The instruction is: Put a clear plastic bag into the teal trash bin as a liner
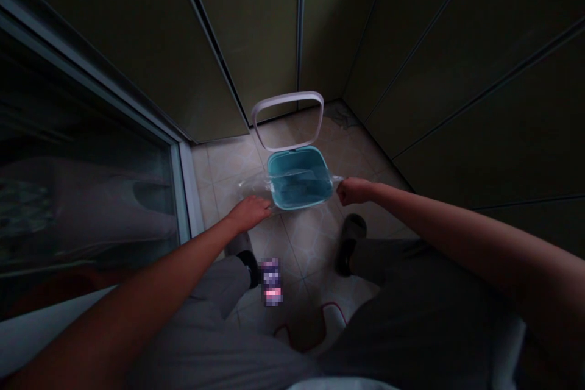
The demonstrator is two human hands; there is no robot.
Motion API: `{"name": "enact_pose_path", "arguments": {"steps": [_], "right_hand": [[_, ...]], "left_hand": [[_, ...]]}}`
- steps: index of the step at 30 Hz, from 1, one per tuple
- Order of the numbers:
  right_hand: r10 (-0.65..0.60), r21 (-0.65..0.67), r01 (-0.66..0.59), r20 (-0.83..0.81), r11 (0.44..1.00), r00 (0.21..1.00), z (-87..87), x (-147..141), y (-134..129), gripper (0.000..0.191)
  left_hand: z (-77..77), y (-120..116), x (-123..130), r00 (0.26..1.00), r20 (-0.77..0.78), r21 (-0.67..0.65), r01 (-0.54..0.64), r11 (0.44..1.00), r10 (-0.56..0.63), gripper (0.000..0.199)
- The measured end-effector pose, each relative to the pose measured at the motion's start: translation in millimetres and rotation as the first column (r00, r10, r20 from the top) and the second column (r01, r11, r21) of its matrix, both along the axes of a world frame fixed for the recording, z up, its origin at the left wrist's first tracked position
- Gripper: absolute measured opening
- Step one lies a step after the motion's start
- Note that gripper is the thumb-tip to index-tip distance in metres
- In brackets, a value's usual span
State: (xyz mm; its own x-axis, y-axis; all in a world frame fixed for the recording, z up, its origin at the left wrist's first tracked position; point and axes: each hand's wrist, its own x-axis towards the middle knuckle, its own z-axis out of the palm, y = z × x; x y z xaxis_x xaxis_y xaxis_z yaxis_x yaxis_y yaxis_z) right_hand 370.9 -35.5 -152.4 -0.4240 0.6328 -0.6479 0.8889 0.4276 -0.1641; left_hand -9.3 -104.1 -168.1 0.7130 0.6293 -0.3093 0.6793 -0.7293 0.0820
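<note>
A teal bin stands on the tiled floor, its pale pinkish ring-shaped rim frame tipped up at the back. A clear plastic bag lies stretched across the bin's mouth and spreads out past its left side. At the bin's right edge, my right hand is closed in a fist around a gathered end of the bag. My left hand is at the bin's front left corner, fingers closed on the bag's near edge. The fingertips of that hand are partly hidden.
Cabinet panels rise behind the bin and along the right. A glass door frame stands at the left. My slippered feet flank a blurred-out item on the floor tiles.
</note>
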Motion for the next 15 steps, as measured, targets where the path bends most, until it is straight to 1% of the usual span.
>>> {"name": "enact_pose_path", "arguments": {"steps": [5, 9, 11, 12, 14, 15], "right_hand": [[-0.044, 0.029, 0.042, 0.095, 0.999, 0.994, -0.9, -9.5, -1.6, 0.014], [-0.091, 0.087, 0.08, 0.128, 0.993, 0.988, -5.3, -11.3, 8.5, 0.019], [-0.126, 0.108, 0.115, 0.098, 0.987, 0.987, -9.3, -10.3, 16.3, 0.021], [-0.149, 0.098, 0.143, 0.064, 0.985, 0.987, -11.1, -9.8, 20.5, 0.021], [-0.24, 0.024, 0.241, -0.029, 0.97, 0.97, -13.1, -9.0, 28.5, 0.019], [-0.314, -0.041, 0.312, -0.075, 0.949, 0.946, -13.1, -8.7, 32.3, 0.019]], "left_hand": [[-5.7, 10.3, 2.6, 1.0, -0.02, -0.005, 0.005, 1.0, -0.005, 0.021], [-6.3, 20.5, 7.2, 0.997, -0.074, 0.009, 0.01, 1.0, -0.01, 0.023], [-4.2, 24.5, 11.0, 0.996, -0.085, 0.002, -0.012, 1.0, 0.012, 0.026], [-2.4, 26.0, 13.0, 0.995, -0.092, -0.001, -0.026, 1.0, 0.025, 0.027], [2.8, 28.4, 16.7, 0.994, -0.101, -0.007, -0.044, 0.999, 0.043, 0.027], [6.0, 29.6, 18.2, 0.994, -0.096, -0.011, -0.055, 0.998, 0.054, 0.026]]}}
